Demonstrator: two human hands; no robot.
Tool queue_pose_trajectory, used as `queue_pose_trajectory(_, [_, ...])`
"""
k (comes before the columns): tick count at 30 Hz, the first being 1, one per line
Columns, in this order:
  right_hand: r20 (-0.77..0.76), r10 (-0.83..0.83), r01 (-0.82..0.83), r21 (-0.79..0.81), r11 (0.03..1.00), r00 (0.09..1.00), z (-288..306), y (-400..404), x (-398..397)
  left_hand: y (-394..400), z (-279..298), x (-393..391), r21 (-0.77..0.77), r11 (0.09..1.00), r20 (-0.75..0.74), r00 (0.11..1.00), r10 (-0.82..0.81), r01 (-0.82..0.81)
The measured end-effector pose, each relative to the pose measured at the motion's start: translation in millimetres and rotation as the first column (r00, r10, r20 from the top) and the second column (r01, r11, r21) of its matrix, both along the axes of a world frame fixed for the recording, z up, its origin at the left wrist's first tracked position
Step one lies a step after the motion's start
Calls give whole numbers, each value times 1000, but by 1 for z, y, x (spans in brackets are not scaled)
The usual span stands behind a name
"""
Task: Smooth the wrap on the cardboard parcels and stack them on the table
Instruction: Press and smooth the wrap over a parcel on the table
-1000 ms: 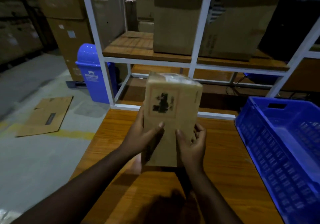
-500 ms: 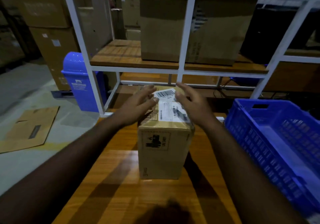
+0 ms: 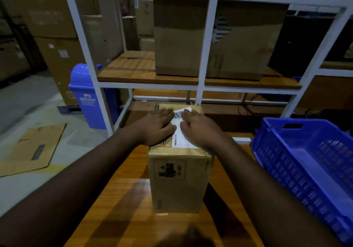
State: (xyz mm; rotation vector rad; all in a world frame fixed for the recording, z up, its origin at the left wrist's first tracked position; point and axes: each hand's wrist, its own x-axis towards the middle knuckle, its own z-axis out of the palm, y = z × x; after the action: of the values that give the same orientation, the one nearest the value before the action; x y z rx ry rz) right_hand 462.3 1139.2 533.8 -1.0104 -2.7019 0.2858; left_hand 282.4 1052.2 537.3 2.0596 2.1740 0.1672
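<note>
A wrapped cardboard parcel [image 3: 179, 181] stands on the wooden table [image 3: 118, 208] in the middle of the view, a black printed mark on its near face. A white shipping label [image 3: 178, 130] with a barcode lies on its top. My left hand [image 3: 155, 126] lies flat on the left half of the top, fingers straight and pointing away from me. My right hand [image 3: 199, 129] lies flat on the right half, beside the left. The strip of label shows between the two hands.
A blue plastic crate [image 3: 298, 162] sits on the table at the right. Behind the table a white metal rack [image 3: 207, 46] holds large cardboard boxes [image 3: 177, 36]. A blue bin [image 3: 86, 95] and a flattened carton [image 3: 32, 149] are on the floor at left.
The parcel, held up in both hands a second ago, now stands on the table. Both hands came down from hovering over its top to lying flat on it.
</note>
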Motion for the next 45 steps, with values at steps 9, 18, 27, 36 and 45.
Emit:
queue_pose_trajectory(9, [-203,30,-38,-33,999,979,-11,-2,22,-12,-1,6,44,995,116,989,-91,87])
queue_pose_trajectory(18, [-291,54,-89,-107,990,955,-2,-10,44,-36,4,25,389,920,31,998,-58,42])
queue_pose_trajectory(27, [-371,156,-177,-23,984,916,-12,-33,66,-61,-19,18,248,954,126,970,-206,170])
queue_pose_trajectory(36, [-515,228,-279,-24,960,826,-36,-52,86,-81,-45,35,602,787,250,905,-344,133])
queue_pose_trajectory(45, [-774,-36,-64,-98,993,632,-73,-76,82,-87,-81,52,713,688,431,858,-278,-135])
